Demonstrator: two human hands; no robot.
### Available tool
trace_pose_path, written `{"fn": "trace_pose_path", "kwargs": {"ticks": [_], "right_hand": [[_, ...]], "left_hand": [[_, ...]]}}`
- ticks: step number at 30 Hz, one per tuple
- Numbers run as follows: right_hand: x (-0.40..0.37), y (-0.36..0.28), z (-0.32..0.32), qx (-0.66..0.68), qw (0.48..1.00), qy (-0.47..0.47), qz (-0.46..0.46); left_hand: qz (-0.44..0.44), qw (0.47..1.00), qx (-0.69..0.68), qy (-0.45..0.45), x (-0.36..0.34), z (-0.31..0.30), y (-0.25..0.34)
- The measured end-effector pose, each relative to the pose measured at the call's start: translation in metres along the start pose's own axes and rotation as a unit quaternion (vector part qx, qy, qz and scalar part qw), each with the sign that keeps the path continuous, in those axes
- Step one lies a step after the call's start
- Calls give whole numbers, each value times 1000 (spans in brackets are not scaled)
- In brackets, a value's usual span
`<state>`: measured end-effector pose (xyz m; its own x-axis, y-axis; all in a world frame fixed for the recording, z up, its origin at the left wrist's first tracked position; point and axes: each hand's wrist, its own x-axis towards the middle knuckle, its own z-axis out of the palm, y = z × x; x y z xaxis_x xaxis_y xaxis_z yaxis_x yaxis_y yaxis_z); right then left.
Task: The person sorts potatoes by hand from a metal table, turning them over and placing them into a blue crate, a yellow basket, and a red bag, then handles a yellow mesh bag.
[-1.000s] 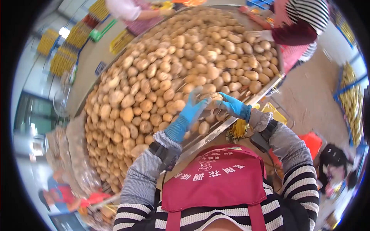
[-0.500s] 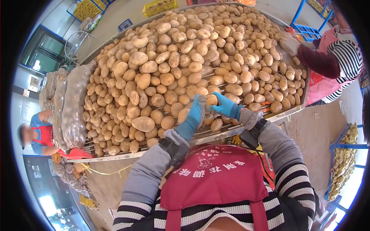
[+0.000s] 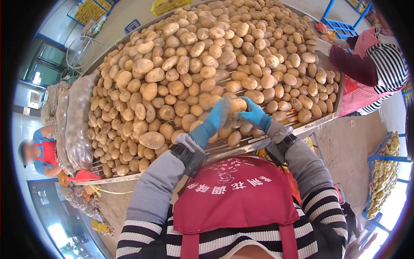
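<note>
A potato (image 3: 238, 105) sits between my two gloved hands, just above the near edge of the pile. My right hand (image 3: 256, 115), in a blue glove, has its thumb and fingers closed around the potato's right side. On the potato's left is my left hand (image 3: 217, 115), also gloved in blue with a grey palm; its fingers are smeared by motion and lie right at the potato. Beneath both hands, loose potatoes (image 3: 176, 87) of many sizes cover a slatted metal sorting table (image 3: 297, 128).
Full mesh sacks (image 3: 79, 125) stand along the table's left end, with a person in a red apron (image 3: 50, 152) beyond. Another person's sleeve (image 3: 351, 64) reaches over the right end. A yellow crate (image 3: 170, 6) sits behind the table, and stacked sacks (image 3: 385, 172) stand at right.
The view has shifted slightly, so the pile sits further left and higher. More of the potato between my hands now shows, and my left hand has blurred with motion.
</note>
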<state>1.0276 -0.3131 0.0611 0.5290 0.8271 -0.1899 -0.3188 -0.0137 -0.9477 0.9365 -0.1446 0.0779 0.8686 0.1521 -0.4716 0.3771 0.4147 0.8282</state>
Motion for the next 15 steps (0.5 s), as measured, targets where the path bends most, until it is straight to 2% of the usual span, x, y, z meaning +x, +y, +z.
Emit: {"fn": "trace_pose_path", "kwargs": {"ticks": [2, 5, 8, 9, 11, 14, 15], "right_hand": [[-6, -9, -1, -34, 999, -2, -22], [-9, -17, 5, -112, 992, 26, -50], [-11, -22, 9, -199, 976, 63, -67], [-11, -24, 12, -227, 969, 72, -70], [-7, -27, 16, -277, 955, 15, -108], [-3, -19, 16, -285, 950, -21, -125], [-2, -16, 14, -288, 950, -17, -117]], "left_hand": [[50, 998, 33, -37, 5, 2, -8], [119, 959, 252, -53, 13, -20, -11], [180, 939, 294, -4, 10, -18, -8], [151, 954, 258, 17, 7, -14, -5], [94, 976, 186, 58, 8, -4, 2], [41, 996, 79, 28, 19, -25, -15], [-9, 998, 62, 10, 9, -14, 3]]}}
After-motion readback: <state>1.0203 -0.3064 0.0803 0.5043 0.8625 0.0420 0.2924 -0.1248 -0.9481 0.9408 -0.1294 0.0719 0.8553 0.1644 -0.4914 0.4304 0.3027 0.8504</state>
